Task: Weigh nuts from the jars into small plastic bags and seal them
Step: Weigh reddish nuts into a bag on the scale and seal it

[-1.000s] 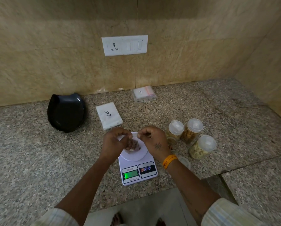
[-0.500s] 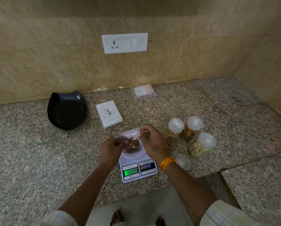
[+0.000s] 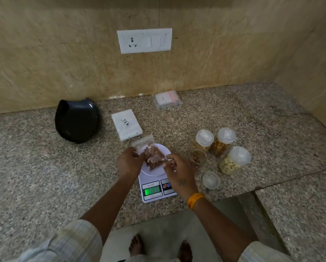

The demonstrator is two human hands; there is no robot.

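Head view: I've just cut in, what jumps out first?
The small plastic bag of brown nuts lies on the white scale at centre, the left hand pinching its edge and the right hand open beside it. Right of the scale stand three lidded jars and one open jar, its lid on the counter in front.

The scene is seen from a single head-worn, wide-angle view, directed forward and steeply down. The surface (image 3: 44, 186) is looked at from above at close range, with the wall (image 3: 63, 63) met at the top and the person's feet (image 3: 137, 244) caught at the bottom edge.
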